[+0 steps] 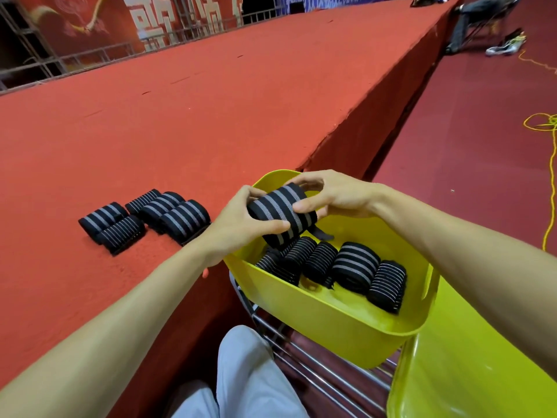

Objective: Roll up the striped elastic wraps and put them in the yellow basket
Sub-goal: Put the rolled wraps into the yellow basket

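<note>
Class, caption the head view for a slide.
Left hand and right hand hold a striped wrap over the yellow basket; more wraps lie on the red platform.

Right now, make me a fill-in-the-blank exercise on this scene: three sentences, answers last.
1. The left hand and the right hand grip one striped wrap above the ____ basket.
2. The waiting wraps lie on the red platform, on the basket's ____ side.
3. The stored wraps inside the basket are all ____ up.
Answers: yellow; left; rolled.
</note>
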{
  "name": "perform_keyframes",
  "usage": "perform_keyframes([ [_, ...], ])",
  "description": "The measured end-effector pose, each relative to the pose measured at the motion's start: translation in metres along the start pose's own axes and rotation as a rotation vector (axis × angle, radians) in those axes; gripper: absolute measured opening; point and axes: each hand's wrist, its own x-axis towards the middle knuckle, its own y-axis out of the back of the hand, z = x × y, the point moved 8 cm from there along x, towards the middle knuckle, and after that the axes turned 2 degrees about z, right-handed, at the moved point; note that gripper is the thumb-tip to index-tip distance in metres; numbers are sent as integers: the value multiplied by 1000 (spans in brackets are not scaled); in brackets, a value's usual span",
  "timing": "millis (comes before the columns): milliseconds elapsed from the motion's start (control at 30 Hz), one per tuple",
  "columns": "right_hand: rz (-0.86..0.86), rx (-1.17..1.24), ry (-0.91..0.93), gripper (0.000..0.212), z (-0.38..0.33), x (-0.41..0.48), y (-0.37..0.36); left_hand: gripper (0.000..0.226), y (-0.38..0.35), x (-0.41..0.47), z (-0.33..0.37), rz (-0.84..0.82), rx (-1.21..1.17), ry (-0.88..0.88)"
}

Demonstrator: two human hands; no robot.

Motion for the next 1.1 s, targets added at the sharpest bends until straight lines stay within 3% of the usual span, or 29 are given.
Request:
perform_keyframes([
  [100, 12, -173, -48, 45, 15, -11, 9, 63, -22, -2, 3, -253, 241, 23],
  [200, -20, -383, -176, 47, 40, -17, 13, 51, -38, -7, -1, -441, 457, 10],
  [367, -173, -626, -372, 60, 76, -13, -7, 25, -26, 0, -2, -301, 541, -143],
  [567, -233, -774, -439, 74, 103, 5, -42, 23, -15, -1, -9, -288, 629, -160],
  [633, -275, -878, -426, 65, 108, 8, -49, 23, -16, -3, -11, -299, 656, -166],
  [700, -305, -1048, -383, 39, 109, 10, -51, 23, -15, -4, -11, -278, 656, -182],
  [833, -243, -1296, -297, 35, 104, 10, -44, 22, -15, -4, -10, -263, 653, -192],
  [1100, -18, -1121, -187, 22, 55, 8, -18, 16, -6, -8, 0, -169, 582, -244],
])
